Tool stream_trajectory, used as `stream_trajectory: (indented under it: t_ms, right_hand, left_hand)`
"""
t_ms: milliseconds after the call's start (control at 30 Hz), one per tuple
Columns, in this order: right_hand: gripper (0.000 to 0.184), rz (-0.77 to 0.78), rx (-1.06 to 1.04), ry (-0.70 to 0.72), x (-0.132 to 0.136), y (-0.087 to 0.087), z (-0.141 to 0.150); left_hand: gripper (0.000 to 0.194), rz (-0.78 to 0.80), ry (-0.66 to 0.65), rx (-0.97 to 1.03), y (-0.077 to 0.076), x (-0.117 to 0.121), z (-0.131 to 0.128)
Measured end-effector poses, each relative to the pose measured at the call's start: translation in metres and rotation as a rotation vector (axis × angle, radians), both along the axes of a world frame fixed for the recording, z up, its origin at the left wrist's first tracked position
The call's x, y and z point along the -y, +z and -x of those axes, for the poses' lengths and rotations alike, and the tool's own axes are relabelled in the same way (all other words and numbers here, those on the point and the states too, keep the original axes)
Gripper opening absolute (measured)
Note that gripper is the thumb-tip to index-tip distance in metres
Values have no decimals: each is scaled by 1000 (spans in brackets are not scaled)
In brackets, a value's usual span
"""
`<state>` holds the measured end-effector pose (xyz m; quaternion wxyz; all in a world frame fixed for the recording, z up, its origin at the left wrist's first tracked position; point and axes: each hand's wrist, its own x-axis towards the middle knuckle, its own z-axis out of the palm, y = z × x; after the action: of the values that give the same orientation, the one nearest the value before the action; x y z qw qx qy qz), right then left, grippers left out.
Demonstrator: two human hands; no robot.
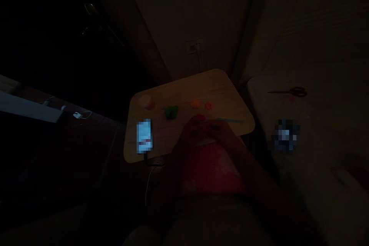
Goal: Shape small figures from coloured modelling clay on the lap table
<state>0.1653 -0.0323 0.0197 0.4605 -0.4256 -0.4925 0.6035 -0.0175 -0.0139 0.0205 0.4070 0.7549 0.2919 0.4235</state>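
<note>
The scene is very dark. My left hand (191, 131) and my right hand (219, 130) meet at the near edge of a small wooden table (173, 88), fingers curled together. A small red piece (205, 127) shows dimly between the fingertips; its kind is unclear. Just beyond them lies a red lump (201, 117). Farther back are an orange lump (195, 103) and a pinkish-red ring-like piece (209, 106). A thin blue-green strip (230, 120) lies beside my right hand. Left of my hands is a dark green piece (172, 112).
A lit phone (144, 136) with a cable lies on the table's left side, below a pale round container (146, 102). On the light surface at right are scissors (291, 92) and a blurred-out object (285, 136). A wall socket (195, 46) holds a plug.
</note>
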Motion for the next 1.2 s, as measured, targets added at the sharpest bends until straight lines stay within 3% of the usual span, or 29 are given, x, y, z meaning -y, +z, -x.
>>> stream_trajectory:
  t_ms: [167,300,667,1067,1200]
  right_hand:
    - [44,-7,15,98,-1,4,0]
    - [55,-35,26,83,0,4,3]
    - [39,8,-39,93,-1,-3,-1]
    - [38,68,-66,-23,-2,0,-2]
    - [38,79,-75,-67,-2,-3,-3]
  left_hand:
    - [35,67,40,84,-1,-4,3]
    - [39,57,90,77,2,-5,3]
    - [41,24,136,82,3,-5,0]
    - [34,-63,136,85,2,-5,1]
    - [34,-60,194,62,1,-4,1]
